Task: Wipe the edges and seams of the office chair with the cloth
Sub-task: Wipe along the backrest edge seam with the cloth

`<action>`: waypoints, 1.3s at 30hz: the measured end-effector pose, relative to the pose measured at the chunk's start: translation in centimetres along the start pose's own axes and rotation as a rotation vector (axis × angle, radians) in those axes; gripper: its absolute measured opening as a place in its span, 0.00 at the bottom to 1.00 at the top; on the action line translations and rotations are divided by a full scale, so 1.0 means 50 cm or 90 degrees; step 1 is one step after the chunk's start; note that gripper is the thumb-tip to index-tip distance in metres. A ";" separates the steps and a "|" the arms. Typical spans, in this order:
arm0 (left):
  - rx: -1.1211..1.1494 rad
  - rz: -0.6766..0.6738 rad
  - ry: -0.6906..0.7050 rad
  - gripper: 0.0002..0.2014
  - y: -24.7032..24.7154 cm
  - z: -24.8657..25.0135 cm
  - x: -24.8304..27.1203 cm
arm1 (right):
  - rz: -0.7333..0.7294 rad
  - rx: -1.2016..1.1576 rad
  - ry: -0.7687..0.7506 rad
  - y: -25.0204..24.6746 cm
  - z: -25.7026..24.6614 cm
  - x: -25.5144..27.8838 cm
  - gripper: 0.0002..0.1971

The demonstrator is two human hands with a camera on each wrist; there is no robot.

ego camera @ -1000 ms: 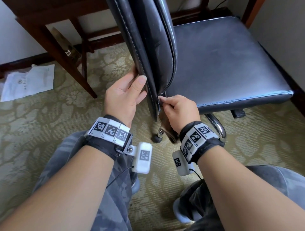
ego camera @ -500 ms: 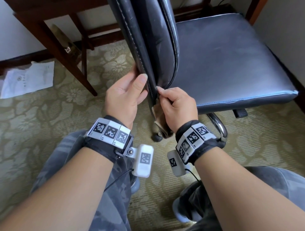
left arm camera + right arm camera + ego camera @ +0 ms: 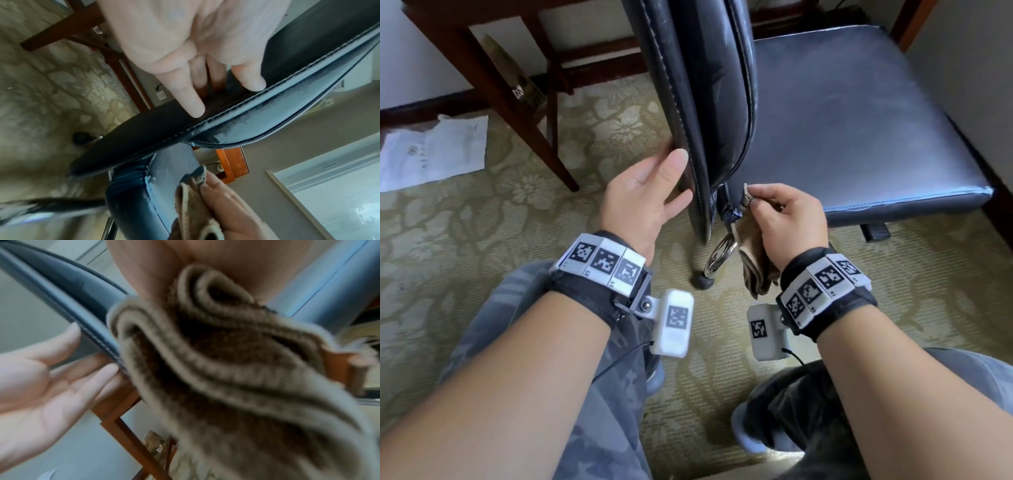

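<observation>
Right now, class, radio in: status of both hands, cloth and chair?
Left hand open, steadying backrest edge. Right hand pinching cloth, just off the seat. Nothing in the way.

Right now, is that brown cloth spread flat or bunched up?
Bunched: the cloth hangs in thick folds from the right hand, which pinches it.

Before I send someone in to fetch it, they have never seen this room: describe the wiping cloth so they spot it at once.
Find the dark leather office chair on the patterned carpet. Just below the seat's near corner, the person's right hand grips the cloth, which hangs in folds beside the chrome leg. It is the only soft, tan, ribbed-edged thing there.
</observation>
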State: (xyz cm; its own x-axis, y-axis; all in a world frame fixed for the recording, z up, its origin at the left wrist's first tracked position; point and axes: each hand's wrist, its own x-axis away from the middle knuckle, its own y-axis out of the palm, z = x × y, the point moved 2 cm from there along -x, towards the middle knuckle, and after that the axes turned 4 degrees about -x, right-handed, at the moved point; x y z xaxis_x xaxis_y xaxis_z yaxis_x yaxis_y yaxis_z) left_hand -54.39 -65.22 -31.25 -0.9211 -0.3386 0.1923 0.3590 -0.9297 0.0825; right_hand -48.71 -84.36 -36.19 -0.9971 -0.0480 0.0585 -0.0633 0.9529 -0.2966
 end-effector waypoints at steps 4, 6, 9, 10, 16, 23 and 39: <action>0.052 -0.046 -0.181 0.44 0.007 -0.039 0.015 | 0.012 0.042 0.074 -0.029 0.043 -0.001 0.10; 0.075 -0.059 -0.229 0.48 0.010 -0.047 0.018 | 0.000 0.034 0.096 -0.022 0.054 0.002 0.08; 0.120 -0.096 -0.271 0.55 0.003 -0.048 0.005 | -0.031 0.013 0.084 0.000 0.053 0.007 0.07; 0.130 -0.105 -0.276 0.56 0.000 -0.048 0.000 | -0.038 0.007 0.072 0.006 0.052 0.008 0.07; 0.090 -0.118 -0.258 0.54 -0.006 -0.048 -0.009 | -0.070 -0.008 0.037 0.024 0.062 0.010 0.07; 0.022 -0.072 -0.243 0.47 0.028 -0.048 -0.011 | -0.134 0.063 -0.051 0.052 0.045 0.013 0.09; -0.044 -0.054 -0.238 0.58 0.060 -0.048 0.003 | -0.115 -0.023 -0.047 0.046 0.071 -0.015 0.09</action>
State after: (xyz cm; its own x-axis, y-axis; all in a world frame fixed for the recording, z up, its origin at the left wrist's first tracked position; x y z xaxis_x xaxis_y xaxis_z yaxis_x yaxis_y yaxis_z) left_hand -53.82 -68.41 -33.30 -0.8238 -0.1949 0.5323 0.2607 -0.9641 0.0505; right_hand -48.26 -83.20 -40.28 -0.9701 -0.2399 0.0374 -0.2415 0.9367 -0.2535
